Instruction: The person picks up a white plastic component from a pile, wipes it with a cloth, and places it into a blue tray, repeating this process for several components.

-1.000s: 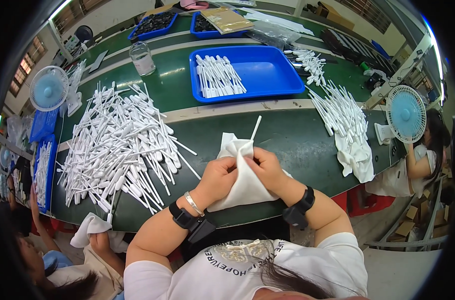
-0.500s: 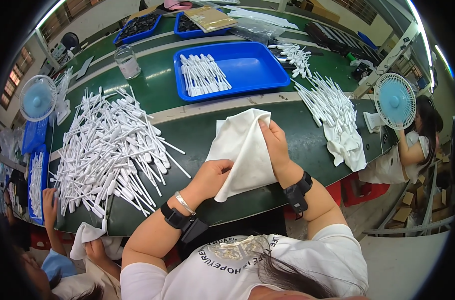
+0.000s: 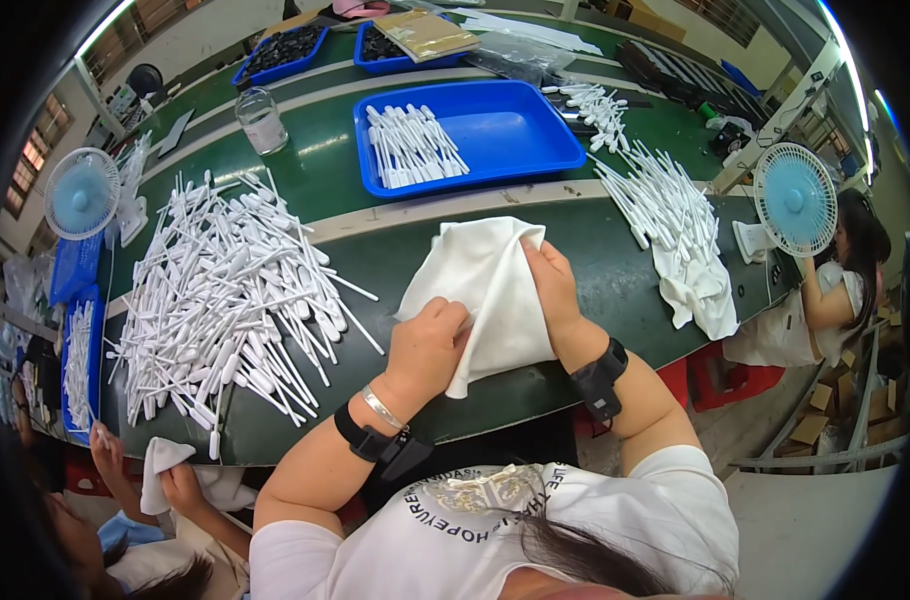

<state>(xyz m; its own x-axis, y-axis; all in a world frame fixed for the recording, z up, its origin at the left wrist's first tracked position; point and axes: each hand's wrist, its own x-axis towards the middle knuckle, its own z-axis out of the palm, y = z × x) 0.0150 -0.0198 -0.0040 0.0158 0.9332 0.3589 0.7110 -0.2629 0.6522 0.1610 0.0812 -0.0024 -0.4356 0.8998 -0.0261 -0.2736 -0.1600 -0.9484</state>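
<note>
A white cloth (image 3: pixel 505 300) hangs in folds between my hands above the table's near edge. My left hand (image 3: pixel 425 345) is closed on its left side, fingers curled into the fabric. On the upper right, my right hand (image 3: pixel 555 290) pinches a gathered corner. Whether the folds enclose anything cannot be seen. Left of my hands lies a large loose pile of white plastic sticks (image 3: pixel 225 300), each with a thicker end. Beyond the cloth, a blue tray (image 3: pixel 520 135) has more such sticks in its left part.
Another pile of sticks (image 3: pixel 665 200) lies at the right, beside a crumpled white cloth (image 3: pixel 700 295). Fans stand at left (image 3: pixel 82 195) and right (image 3: pixel 795 200). A glass jar (image 3: pixel 261 122) is behind the left pile. A co-worker's hand (image 3: pixel 182 488) holds cloth at lower left.
My left hand has shifted slightly up and curled more tightly into the cloth, whose left side now spreads out behind it. My right hand keeps its corner. The left co-worker's raised hand has moved lower.
</note>
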